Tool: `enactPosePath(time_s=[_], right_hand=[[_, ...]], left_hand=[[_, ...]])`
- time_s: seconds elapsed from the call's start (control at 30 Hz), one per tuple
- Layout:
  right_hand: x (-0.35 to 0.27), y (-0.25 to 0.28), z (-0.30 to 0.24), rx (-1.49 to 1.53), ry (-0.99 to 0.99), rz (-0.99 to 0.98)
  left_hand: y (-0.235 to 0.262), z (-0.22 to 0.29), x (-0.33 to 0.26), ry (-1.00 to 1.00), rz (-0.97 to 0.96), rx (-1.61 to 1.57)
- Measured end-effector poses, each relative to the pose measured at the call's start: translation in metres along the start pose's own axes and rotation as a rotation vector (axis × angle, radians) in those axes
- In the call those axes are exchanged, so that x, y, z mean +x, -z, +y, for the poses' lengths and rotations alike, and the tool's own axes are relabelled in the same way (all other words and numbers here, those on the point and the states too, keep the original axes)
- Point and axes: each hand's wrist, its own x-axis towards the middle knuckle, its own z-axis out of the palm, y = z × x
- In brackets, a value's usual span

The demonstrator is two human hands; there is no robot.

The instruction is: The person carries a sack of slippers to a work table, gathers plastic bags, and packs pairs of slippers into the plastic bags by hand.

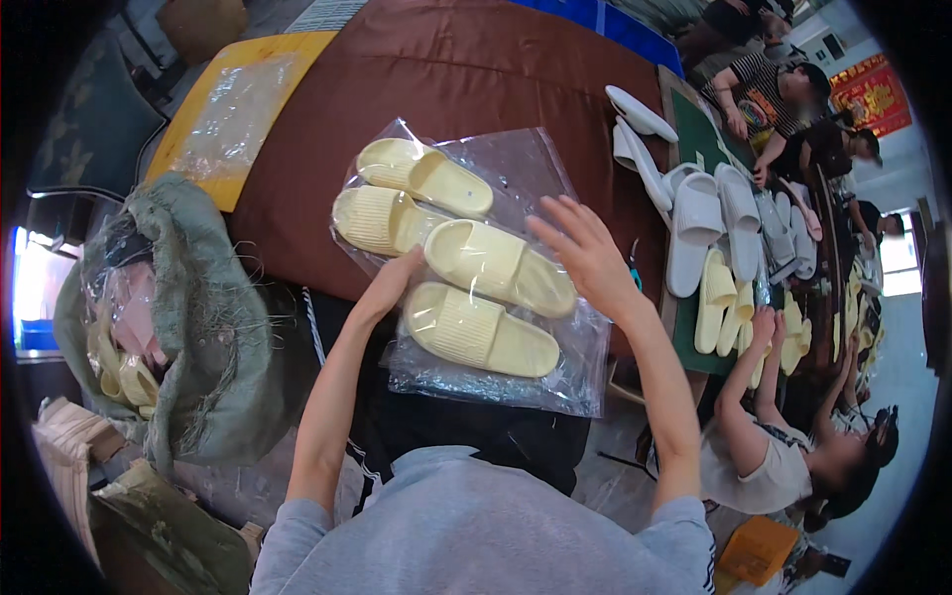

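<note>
Four pale yellow slippers lie in two pairs on the near side of the brown-covered table (496, 74), with clear plastic (583, 372) around or beneath them; whether every slipper is fully inside a bag cannot be told. The far pair (451, 186) sits toward the left, the near pair (481, 332) toward the right. The left hand (390, 288) bears on the left edge of the near pair, beside the far pair; its fingers are partly hidden, so whether it pinches the film cannot be told. The right hand (585, 253) is spread at the right of the slippers and grips nothing visible. The step in hand appears to be arranging the bagged pairs; the next move likely calls for squaring the slippers and smoothing the loose film. At left stands an open green sack (223, 337); at right, white slippers (696, 223) rest on a green-topped table (682, 322)
</note>
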Motion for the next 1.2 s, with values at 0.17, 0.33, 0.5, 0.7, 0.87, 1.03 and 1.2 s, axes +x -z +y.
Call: enactPosePath(time_s=[0.17, 0.33, 0.5, 0.7, 0.87, 1.03, 1.2], right_hand=[[-0.083, -0.033, 0.011, 0.405, -0.601, 0.43], [-0.179, -0.082, 0.022, 0.999, -1.223, 0.386], [-0.202, -0.095, 0.002, 1.157, -1.358, 0.489], [-0.189, -0.066, -0.023, 1.427, -1.46, 0.297], [-0.159, -0.073, -0.027, 1.232, -1.017, 0.113], [-0.158, -0.073, -0.024, 1.351, -0.786, 0.583], [-0.184, -0.076, -0.013, 2.295, -0.791, 0.41]], left_hand=[[0.004, -0.011, 0.002, -0.173, 0.113, 0.299], [0.002, -0.015, 0.009, -0.152, 0.099, 0.279], [-0.003, -0.014, 0.006, -0.175, 0.125, 0.296], [-0.013, -0.007, 0.008, -0.084, 0.294, 0.33], [-0.016, -0.011, 0.015, -0.176, 0.31, 0.467], [-0.014, -0.015, 0.016, -0.127, 0.356, 0.504], [-0.016, -0.008, 0.011, -0.153, 0.36, 0.528]])
